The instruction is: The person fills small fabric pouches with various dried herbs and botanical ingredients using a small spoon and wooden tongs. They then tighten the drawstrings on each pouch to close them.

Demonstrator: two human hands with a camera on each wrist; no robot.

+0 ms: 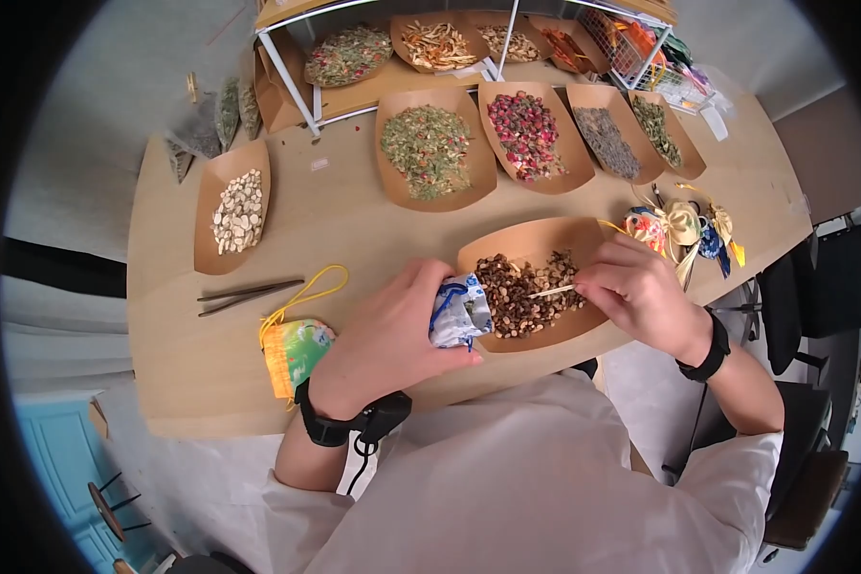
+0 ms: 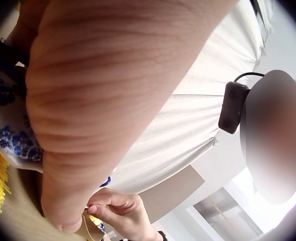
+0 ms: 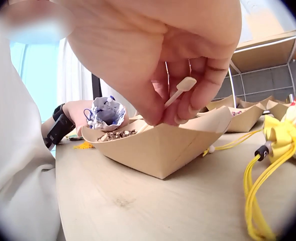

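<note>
My left hand [image 1: 392,320] holds a white drawstring pouch [image 1: 461,316] with blue flowers and blue cord. Its mouth gapes and faces right, at the left side of a brown paper tray [image 1: 536,236]. Brown dried herb pieces [image 1: 512,292] fill much of that tray. Over them, my right hand [image 1: 631,282] pinches a thin pale spoon [image 1: 550,292] between thumb and fingers. One flat, paddle-like end of the spoon [image 3: 186,84] shows in the right wrist view. The left wrist view shows part of the pouch [image 2: 17,143] behind the left hand.
A yellow-green pouch [image 1: 297,354] and dark tweezers [image 1: 249,297] lie at the left. A tray of pale slices [image 1: 234,210] stands beyond them. Several herb trays, one with rosebuds [image 1: 524,134], line the back before a shelf [image 1: 354,100]. Finished-looking pouches [image 1: 679,225] lie right.
</note>
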